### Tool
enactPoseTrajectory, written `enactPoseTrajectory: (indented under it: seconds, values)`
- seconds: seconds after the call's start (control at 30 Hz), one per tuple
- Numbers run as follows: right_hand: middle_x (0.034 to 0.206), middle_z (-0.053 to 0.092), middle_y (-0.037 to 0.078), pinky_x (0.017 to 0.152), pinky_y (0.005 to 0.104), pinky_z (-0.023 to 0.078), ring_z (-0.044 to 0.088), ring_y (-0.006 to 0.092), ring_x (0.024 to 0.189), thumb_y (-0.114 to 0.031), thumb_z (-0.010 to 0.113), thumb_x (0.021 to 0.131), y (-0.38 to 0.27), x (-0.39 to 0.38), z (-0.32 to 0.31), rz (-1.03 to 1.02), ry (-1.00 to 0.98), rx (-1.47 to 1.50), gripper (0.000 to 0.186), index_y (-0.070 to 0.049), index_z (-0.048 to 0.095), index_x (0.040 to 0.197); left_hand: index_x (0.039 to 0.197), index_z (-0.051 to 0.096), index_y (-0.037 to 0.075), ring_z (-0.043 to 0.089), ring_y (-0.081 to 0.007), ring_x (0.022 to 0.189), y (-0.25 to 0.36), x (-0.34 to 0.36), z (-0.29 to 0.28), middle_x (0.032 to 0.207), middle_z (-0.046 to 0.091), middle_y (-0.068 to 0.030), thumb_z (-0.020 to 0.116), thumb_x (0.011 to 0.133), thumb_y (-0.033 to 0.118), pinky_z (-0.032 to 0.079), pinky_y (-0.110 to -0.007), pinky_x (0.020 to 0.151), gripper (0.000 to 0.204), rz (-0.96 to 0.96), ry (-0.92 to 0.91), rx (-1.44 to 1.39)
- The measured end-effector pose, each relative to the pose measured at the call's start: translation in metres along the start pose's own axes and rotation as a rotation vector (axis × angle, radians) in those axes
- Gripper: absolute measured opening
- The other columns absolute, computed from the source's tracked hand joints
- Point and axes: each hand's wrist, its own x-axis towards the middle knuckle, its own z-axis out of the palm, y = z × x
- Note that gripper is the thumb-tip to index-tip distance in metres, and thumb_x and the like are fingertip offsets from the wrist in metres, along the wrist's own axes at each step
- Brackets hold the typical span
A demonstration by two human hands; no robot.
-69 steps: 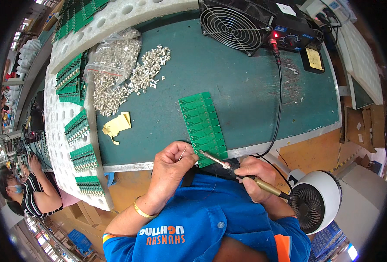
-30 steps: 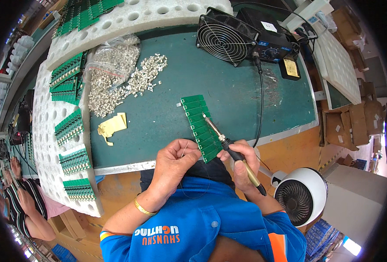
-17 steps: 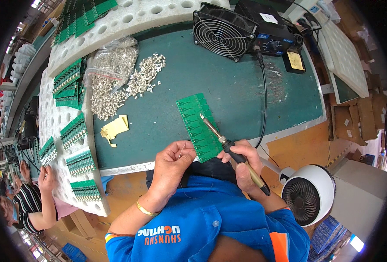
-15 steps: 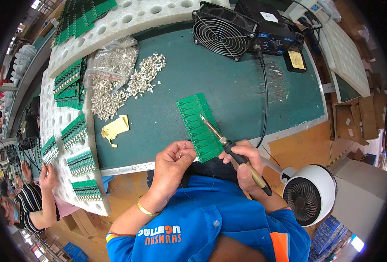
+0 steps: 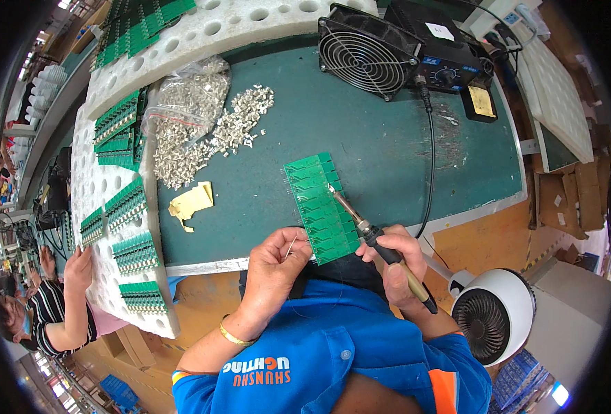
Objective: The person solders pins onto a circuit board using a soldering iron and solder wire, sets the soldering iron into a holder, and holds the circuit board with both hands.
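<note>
A green circuit board (image 5: 317, 210) is tilted over the table's near edge, its lower end between my two hands. My left hand (image 5: 275, 265) is closed at the board's lower left edge, with a thin solder wire (image 5: 291, 246) pinched between thumb and fingers. Whether those fingers also grip the board is hard to see. In my right hand (image 5: 398, 265) is a soldering iron (image 5: 388, 254), gripped like a pen. Its metal tip points up and left over the upper part of the board; contact cannot be made out.
Small metal parts (image 5: 181, 155) spill from a clear bag (image 5: 189, 96) beside yellow paper (image 5: 192, 203). White foam (image 5: 98, 181) carries several boards (image 5: 135, 252). A black fan (image 5: 364, 58), soldering station (image 5: 443, 69) and sponge holder (image 5: 481, 103) stand far right. A co-worker's hand (image 5: 78, 268) touches the foam's left side.
The whole view has shifted, so the table and its things sit a little farther right. The iron's tip has moved very slightly over the board; both hands keep their grips.
</note>
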Motion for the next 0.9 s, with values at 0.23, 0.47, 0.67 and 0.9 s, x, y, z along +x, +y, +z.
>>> enactPoseTrajectory:
  seconds: [0.23,0.47,0.67,0.9]
  values:
    - [0.093,0.061,0.016,0.073,0.0326,0.052,0.062,0.0206,0.079,-0.038,0.052,0.100,0.003,0.002,0.008,-0.005,0.113,-0.010,0.046,0.003,0.053,0.120,0.114,0.059,-0.004,0.059,-0.0043,0.086,0.000,0.001,-0.002,0.095,0.068,-0.0027,0.058,0.095,-0.001,0.047,-0.019,0.076,0.019,0.034,-0.028,0.014]
    - [0.077,0.059,0.011,0.058,0.0325,0.046,0.058,0.0200,0.065,-0.033,0.056,0.098,-0.007,0.001,-0.004,-0.054,0.030,-0.101,0.037,0.003,0.061,0.106,0.114,0.058,-0.003,0.059,-0.0043,0.086,0.003,0.002,-0.002,0.094,0.068,-0.0026,0.058,0.094,-0.001,0.047,-0.019,0.076,0.021,-0.003,-0.017,-0.010]
    - [0.072,0.057,0.011,0.054,0.0337,0.044,0.054,0.0219,0.059,-0.017,0.061,0.091,-0.006,0.004,-0.005,-0.149,-0.018,-0.127,0.021,0.003,0.063,0.099,0.115,0.059,-0.001,0.057,-0.0007,0.075,0.002,0.002,0.000,0.093,0.068,-0.0020,0.065,0.090,0.000,0.045,-0.016,0.064,0.025,-0.029,0.013,0.097]
    - [0.068,0.056,0.009,0.053,0.0344,0.043,0.053,0.0221,0.057,-0.005,0.062,0.080,-0.005,0.006,-0.005,-0.156,-0.025,-0.165,0.018,0.002,0.065,0.096,0.113,0.060,-0.001,0.059,-0.0034,0.082,0.001,0.003,0.002,0.094,0.068,-0.0019,0.065,0.090,0.000,0.048,-0.019,0.073,0.023,-0.015,0.030,0.100]
